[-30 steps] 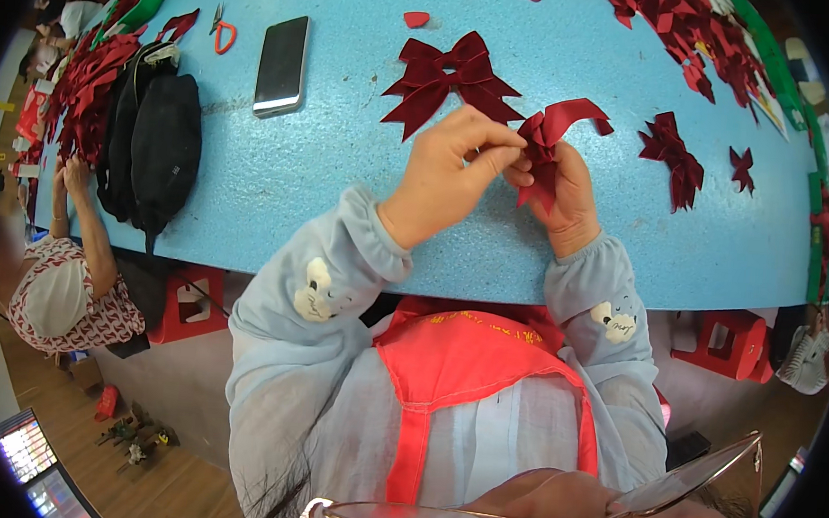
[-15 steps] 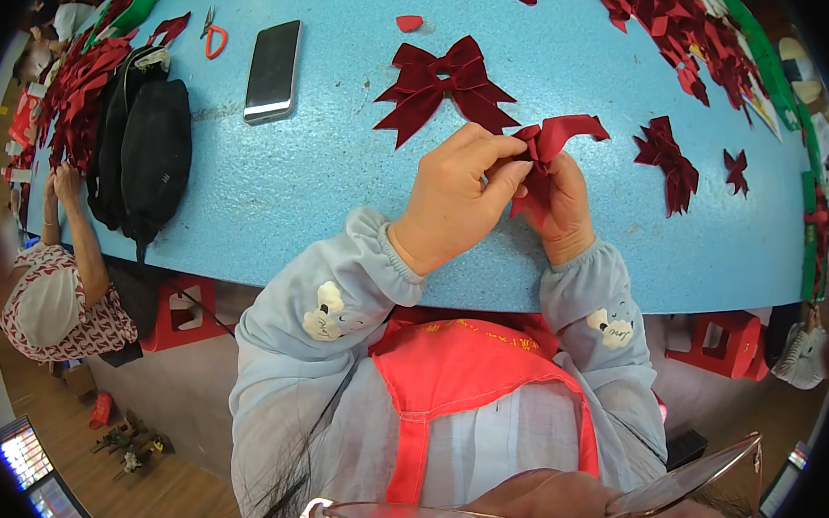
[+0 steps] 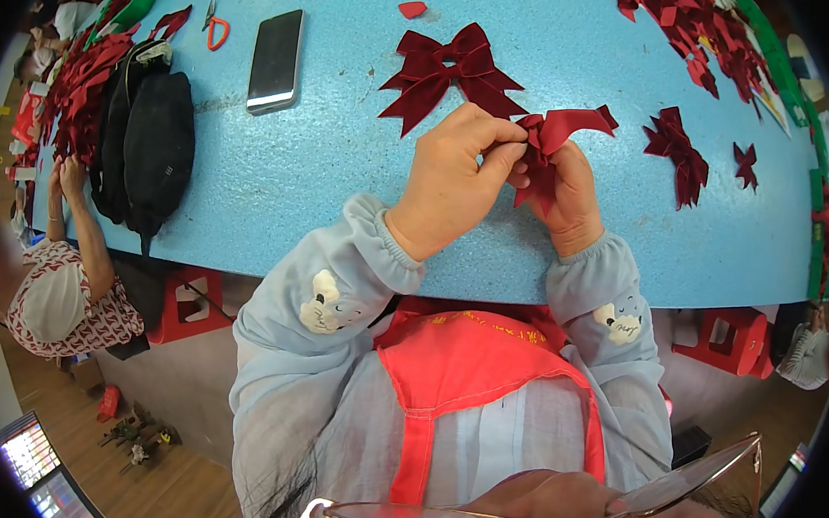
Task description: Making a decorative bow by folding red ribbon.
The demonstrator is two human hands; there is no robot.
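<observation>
Between my two hands is a dark red velvet ribbon bow (image 3: 541, 139), one tail sticking out to the right and another hanging down. My left hand (image 3: 458, 171) pinches its middle between thumb and fingertips. Around its lower right side my right hand (image 3: 573, 197) is closed, with several fingers hidden behind the ribbon. A larger red velvet bow (image 3: 456, 72) lies flat on the table just beyond my left hand. To the right of my hands lie a medium bow (image 3: 675, 158) and a tiny bow (image 3: 745, 166).
On the blue table (image 3: 335, 159) lie a phone (image 3: 276, 62), orange-handled scissors (image 3: 218, 32) and a black pouch (image 3: 158, 153). Heaps of red ribbon pieces fill the far right (image 3: 703, 39) and left (image 3: 85, 87). A person (image 3: 62, 285) works at the left edge.
My hands have stayed pinched on the bow, which has turned slightly, its lower tail now showing darker velvet. The whole view has shifted a little.
</observation>
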